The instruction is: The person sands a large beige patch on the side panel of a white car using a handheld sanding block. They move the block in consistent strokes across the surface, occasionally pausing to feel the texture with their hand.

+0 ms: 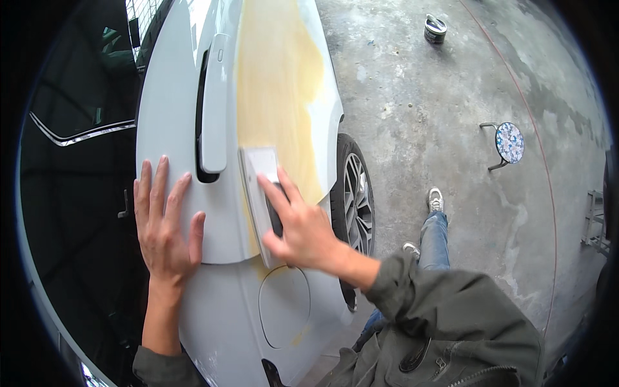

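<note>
A white car's side fills the middle, with a yellowish filler patch (pixel 278 84) spread over the door panel. My right hand (pixel 308 232) grips a long white sanding block (pixel 260 158) with a dark handle part; its face rests against the panel at the patch's lower left edge. My left hand (pixel 166 235) lies flat on the white bodywork (pixel 169 138), fingers spread, left of the block and below the door handle (pixel 216 106). Under the block is the round fuel flap (pixel 285 309), with a small yellow smear near it. Part of the right hand's grip is hidden behind the fingers.
The car's dark window (pixel 77 193) lies left and its rear wheel (pixel 358 200) right of the panel. On the concrete floor (pixel 400 129) stand a small round stool (pixel 510 142) and an open tin (pixel 436 29). A thin red hose (pixel 537 132) crosses the floor; a metal stand (pixel 594 219) is far right.
</note>
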A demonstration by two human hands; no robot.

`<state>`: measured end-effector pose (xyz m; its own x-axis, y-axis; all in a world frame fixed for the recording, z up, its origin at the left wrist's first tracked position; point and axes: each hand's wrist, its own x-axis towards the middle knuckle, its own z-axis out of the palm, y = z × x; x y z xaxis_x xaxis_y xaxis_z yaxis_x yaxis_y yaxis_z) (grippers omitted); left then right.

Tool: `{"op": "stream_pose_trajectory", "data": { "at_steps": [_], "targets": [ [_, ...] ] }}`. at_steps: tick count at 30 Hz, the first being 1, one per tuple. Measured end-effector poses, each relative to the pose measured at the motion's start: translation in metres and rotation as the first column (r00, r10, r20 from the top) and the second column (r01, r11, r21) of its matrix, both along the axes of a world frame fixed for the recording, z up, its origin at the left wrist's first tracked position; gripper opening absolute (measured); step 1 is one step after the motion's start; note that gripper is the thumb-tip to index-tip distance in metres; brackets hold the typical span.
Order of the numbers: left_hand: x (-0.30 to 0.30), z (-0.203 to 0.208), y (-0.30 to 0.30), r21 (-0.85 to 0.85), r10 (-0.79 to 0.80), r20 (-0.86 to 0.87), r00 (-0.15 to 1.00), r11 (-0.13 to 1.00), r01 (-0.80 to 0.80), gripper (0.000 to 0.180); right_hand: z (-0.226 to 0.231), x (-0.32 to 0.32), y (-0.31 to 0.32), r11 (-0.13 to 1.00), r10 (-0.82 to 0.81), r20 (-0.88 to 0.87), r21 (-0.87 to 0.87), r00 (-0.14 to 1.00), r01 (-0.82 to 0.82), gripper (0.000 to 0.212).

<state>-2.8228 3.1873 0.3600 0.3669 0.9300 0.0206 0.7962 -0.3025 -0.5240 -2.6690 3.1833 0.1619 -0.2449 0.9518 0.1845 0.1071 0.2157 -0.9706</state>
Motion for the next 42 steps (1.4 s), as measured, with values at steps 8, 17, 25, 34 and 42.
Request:
{"op": "stream_pose_trajectory", "data": {
  "at_steps": [8,17,25,34,42],
  "targets": [
    [0.012,0.000,0.007,-0.045,0.021,0.028,0.999,0.999,-0.020,0.049,-0.001,0.003,0.173,0.995,-0.052,-0.017,-0.088,0.999,0.050,0.073],
    [0.003,0.007,0.002,-0.063,0.048,-0.017,0.999,0.997,-0.049,0.054,0.002,0.001,0.059,0.999,-0.011,-0.007,0.037,1.000,0.012,0.084],
    [0.007,0.005,0.011,-0.091,0.047,0.020,0.999,0.995,-0.045,0.054,-0.001,-0.004,0.235,0.990,-0.139,-0.116,0.003,0.983,0.140,0.073],
    [0.011,0.009,0.009,-0.098,0.073,-0.012,0.997,0.992,-0.074,0.055,0.002,0.002,0.171,0.997,-0.083,-0.001,0.005,0.997,0.083,0.070],
    [0.005,0.013,0.006,-0.097,0.084,-0.048,0.995,0.991,-0.088,0.056,0.004,-0.003,0.146,0.997,-0.073,0.017,0.025,0.997,0.073,0.069]
  ]
}}
